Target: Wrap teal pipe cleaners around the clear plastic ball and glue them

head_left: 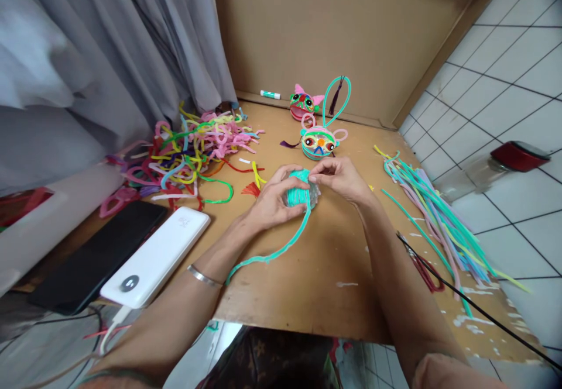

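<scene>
My left hand (277,195) grips the turquoise-wrapped ball (298,196) over the bench (298,295); it looks light, its fuzzy wrap soft, so I judge its sides the best hold; my right hand (338,179) pinches at its right side, on what I cannot tell. The loose strand (293,241) trails to my left forearm; room to turn lies toward the bench's near edge, away from the decorated figure (318,143).

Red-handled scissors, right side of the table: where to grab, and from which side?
Probably the handles of the scissors, from above on the near side: they lie toward the person while the blades point away. Watch the black cable, which in this view runs close along the handles' right side.
</scene>
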Demonstrator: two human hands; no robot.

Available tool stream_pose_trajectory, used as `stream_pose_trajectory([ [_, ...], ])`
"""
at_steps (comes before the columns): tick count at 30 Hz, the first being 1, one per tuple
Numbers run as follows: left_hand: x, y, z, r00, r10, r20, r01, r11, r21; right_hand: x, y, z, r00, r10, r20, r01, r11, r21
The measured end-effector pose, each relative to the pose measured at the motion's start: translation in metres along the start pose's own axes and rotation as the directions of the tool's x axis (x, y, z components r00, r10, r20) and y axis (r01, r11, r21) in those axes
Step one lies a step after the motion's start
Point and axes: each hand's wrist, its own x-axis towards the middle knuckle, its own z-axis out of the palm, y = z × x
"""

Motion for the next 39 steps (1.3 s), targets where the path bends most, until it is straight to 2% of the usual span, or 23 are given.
stream_pose_trajectory([
  [23, 0.0002, 0.0022, -0.0007, 1.000, 0.002, 0.002, -0.002, 1.000, -0.007, 0.0011, 0.0072, -0.0022, 0.998, -0.070, 0.004, 0.070, 0.987, -0.146],
  [39, -0.0002, 0.0021, 0.0000, 1.000, -0.017, 0.009, 0.017, 1.000, 0.018, -0.0006, 0.0055, -0.0015, 1.000, -0.028, 0.011, 0.029, 0.995, -0.091],
])
